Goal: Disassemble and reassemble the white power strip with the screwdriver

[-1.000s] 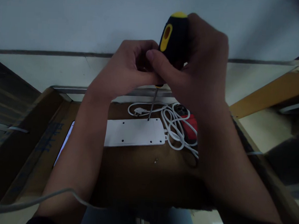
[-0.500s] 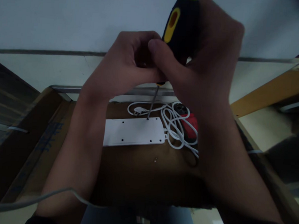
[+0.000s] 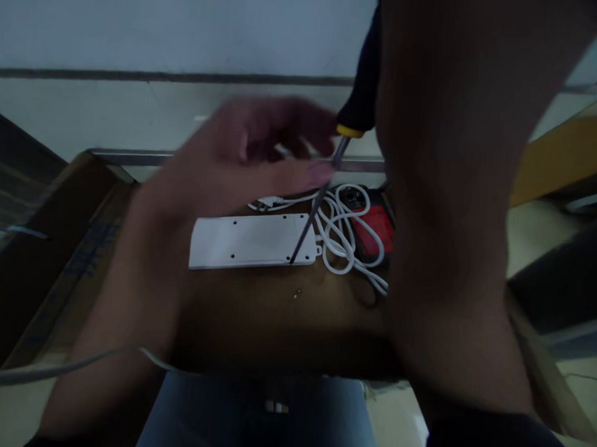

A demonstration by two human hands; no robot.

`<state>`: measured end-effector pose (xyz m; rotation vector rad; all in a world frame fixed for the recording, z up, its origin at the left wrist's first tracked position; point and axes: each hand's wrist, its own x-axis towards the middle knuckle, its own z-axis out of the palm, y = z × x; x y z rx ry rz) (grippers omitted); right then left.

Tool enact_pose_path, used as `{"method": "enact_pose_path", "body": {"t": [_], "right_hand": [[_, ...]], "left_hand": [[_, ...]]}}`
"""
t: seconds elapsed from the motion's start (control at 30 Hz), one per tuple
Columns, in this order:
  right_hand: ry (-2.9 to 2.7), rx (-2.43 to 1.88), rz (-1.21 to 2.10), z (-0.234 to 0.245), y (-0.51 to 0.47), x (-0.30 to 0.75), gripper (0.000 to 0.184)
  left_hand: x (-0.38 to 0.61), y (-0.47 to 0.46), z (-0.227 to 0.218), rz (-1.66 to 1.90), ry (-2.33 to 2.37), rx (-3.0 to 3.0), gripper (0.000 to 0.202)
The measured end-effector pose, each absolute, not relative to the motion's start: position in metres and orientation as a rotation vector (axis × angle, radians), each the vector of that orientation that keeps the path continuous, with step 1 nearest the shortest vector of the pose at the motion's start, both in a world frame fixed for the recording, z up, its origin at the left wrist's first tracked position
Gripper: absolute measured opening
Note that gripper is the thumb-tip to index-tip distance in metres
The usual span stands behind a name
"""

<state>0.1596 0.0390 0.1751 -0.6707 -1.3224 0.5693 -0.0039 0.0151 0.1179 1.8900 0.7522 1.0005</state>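
Note:
My right hand [image 3: 457, 158] looms close to the camera and covers most of a black-and-yellow screwdriver [image 3: 363, 87], gripping its handle. The thin steel shaft slants down, with its tip at a screw hole in the near row of a white power strip's back panel [image 3: 250, 242]. My left hand [image 3: 242, 154] is motion-blurred, its fingers curled loosely and its fingertips next to the shaft. It seems to hold nothing.
A coiled white cable [image 3: 333, 232] with a white plug [image 3: 272, 201] lies behind the strip, beside a red-and-black socket piece [image 3: 373, 224]. Small screws [image 3: 297, 293] lie on the brown cardboard [image 3: 273, 322]. A thin grey cable crosses my left forearm.
The left hand has let go of the shaft and moved left. The right hand has risen toward the camera, hiding the handle. The screwdriver tip has moved from a far-row hole to a near-row one.

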Motion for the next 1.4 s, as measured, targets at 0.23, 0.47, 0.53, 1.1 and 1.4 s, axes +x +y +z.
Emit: {"method": "enact_pose_path", "body": {"t": [0.23,0.47,0.53,1.1,1.4], "right_hand": [[-1.86,-0.831,0.542,0.117,0.029,0.131,0.043],[-1.605,-0.822,0.534,0.06,0.042,0.156,0.034],[-1.534,-0.892,0.539,0.058,0.05,0.165,0.037],[-1.42,-1.091,0.568,0.012,0.086,0.182,0.051],[-1.4,-1.071,0.642,0.013,0.084,0.187,0.04]], "left_hand": [[-0.017,-0.059,0.001,1.576,1.402,1.507,0.014],[-0.002,-0.071,-0.013,1.457,1.553,1.74,0.022],[-0.001,-0.07,-0.016,1.446,1.587,1.796,0.022],[0.008,-0.083,-0.026,1.055,1.572,2.54,0.017],[0.021,-0.127,-0.025,0.723,1.669,2.285,0.041]]}}
